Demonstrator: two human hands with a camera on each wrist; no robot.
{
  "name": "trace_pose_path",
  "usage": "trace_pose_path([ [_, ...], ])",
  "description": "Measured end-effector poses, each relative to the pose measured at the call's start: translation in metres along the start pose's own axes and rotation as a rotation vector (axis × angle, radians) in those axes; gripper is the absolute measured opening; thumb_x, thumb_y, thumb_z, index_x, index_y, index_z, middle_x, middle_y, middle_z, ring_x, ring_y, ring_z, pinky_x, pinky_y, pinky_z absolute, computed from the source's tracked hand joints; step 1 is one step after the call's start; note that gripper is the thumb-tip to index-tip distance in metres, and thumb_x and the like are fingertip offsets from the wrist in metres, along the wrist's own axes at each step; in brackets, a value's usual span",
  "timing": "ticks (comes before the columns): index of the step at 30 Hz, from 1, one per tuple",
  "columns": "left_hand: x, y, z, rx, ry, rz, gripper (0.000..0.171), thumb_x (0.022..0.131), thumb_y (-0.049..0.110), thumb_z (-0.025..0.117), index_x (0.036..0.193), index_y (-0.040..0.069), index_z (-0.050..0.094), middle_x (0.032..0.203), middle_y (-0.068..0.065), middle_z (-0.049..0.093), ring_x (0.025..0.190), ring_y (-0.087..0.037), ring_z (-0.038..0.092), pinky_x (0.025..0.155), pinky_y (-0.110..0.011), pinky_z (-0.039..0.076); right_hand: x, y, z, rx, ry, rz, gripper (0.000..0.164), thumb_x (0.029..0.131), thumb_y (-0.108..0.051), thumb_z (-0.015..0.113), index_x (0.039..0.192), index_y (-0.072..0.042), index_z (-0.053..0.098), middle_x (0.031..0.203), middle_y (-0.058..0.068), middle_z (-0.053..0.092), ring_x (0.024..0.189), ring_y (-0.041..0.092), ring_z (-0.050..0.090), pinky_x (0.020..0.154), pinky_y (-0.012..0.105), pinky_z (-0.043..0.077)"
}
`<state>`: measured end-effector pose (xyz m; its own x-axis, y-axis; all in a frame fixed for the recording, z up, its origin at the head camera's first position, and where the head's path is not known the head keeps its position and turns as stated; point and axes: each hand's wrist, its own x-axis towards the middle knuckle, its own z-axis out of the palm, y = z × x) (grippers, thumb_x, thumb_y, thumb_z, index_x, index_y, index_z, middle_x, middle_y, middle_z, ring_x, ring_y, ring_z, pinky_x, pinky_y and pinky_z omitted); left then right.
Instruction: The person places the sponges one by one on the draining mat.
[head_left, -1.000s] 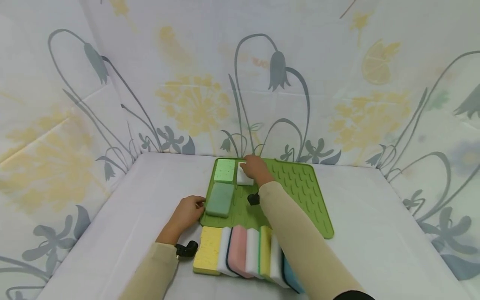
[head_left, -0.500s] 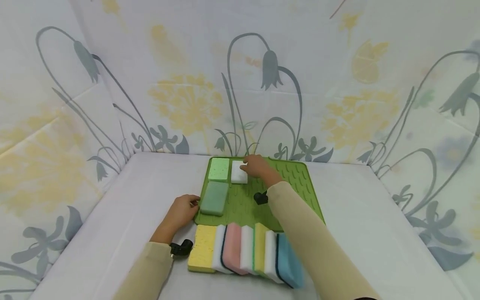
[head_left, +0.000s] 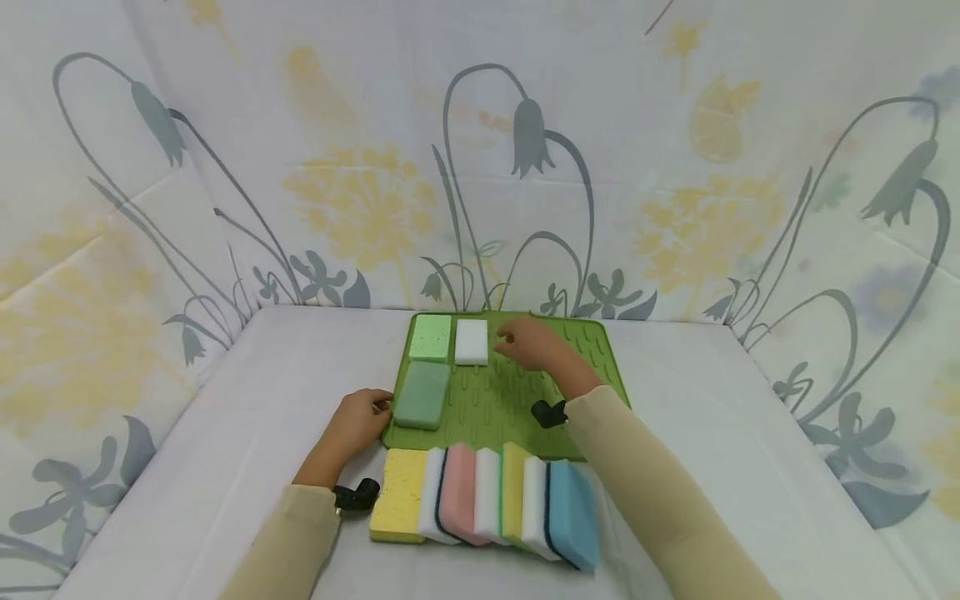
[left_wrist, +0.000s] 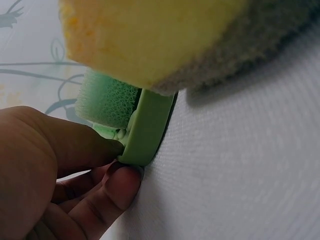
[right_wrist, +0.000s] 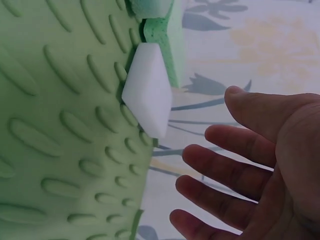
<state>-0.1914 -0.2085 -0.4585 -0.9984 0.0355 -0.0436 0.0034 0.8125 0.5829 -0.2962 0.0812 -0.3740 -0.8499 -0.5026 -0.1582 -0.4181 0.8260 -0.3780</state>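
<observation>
My left hand [head_left: 358,421] pinches the left rim of the green ridged silicone mat [left_wrist: 147,130] between thumb and fingers. Free of anything, my right hand [right_wrist: 250,165] hovers over the mat with its fingers spread apart. Beside it, a white sponge [head_left: 472,342] lies flat near the mat's far edge; the right wrist view shows this white block [right_wrist: 148,90] from the side. A light green speckled sponge [head_left: 431,337] lies left of the white one, in the far left corner. Just in front of that is a darker green sponge [head_left: 422,395], close to my left fingers.
In front of the mat, several sponges lean in an overlapping row, from a yellow one [head_left: 400,496] through a pink one [head_left: 458,496] to a blue one [head_left: 573,512]. White cloth [head_left: 697,433] covers the table. A flower-printed curtain [head_left: 360,125] rises behind.
My right hand has let go of the white sponge and drawn back to the right, leaving it on the mat. The left hand stays at the mat's rim. The head view has shifted slightly.
</observation>
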Motion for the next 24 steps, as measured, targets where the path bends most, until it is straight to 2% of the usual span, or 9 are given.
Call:
trace_pose_path([
  [10, 0.001, -0.001, 0.000, 0.013, 0.007, 0.013, 0.035, 0.092, 0.010, 0.059, 0.124, -0.003, 0.063, 0.103, -0.013, 0.068, 0.092, -0.024, 0.064, 0.074, -0.037, 0.053, -0.043, 0.007, 0.007, 0.007, 0.054, -0.026, 0.048, 0.101, -0.036, 0.050, 0.139, -0.007, 0.052, 0.130, 0.014, 0.061, 0.118, 0.031, 0.059, 0.096, 0.047, 0.049],
  [16, 0.001, -0.002, 0.000, 0.008, 0.011, 0.014, 0.034, 0.092, 0.009, 0.059, 0.124, -0.004, 0.063, 0.103, -0.014, 0.068, 0.093, -0.024, 0.064, 0.073, -0.036, 0.053, -0.072, 0.012, 0.013, 0.061, 0.086, -0.049, 0.049, 0.100, -0.036, 0.052, 0.138, -0.006, 0.054, 0.130, 0.014, 0.061, 0.117, 0.031, 0.059, 0.094, 0.048, 0.050],
  [24, 0.000, -0.001, 0.001, 0.002, 0.006, 0.013, 0.035, 0.093, 0.010, 0.058, 0.124, -0.003, 0.063, 0.104, -0.014, 0.068, 0.092, -0.024, 0.064, 0.072, -0.036, 0.053, -0.108, 0.020, 0.022, 0.065, 0.110, -0.054, 0.049, 0.099, -0.039, 0.052, 0.137, -0.008, 0.055, 0.130, 0.012, 0.062, 0.119, 0.030, 0.058, 0.095, 0.049, 0.049],
])
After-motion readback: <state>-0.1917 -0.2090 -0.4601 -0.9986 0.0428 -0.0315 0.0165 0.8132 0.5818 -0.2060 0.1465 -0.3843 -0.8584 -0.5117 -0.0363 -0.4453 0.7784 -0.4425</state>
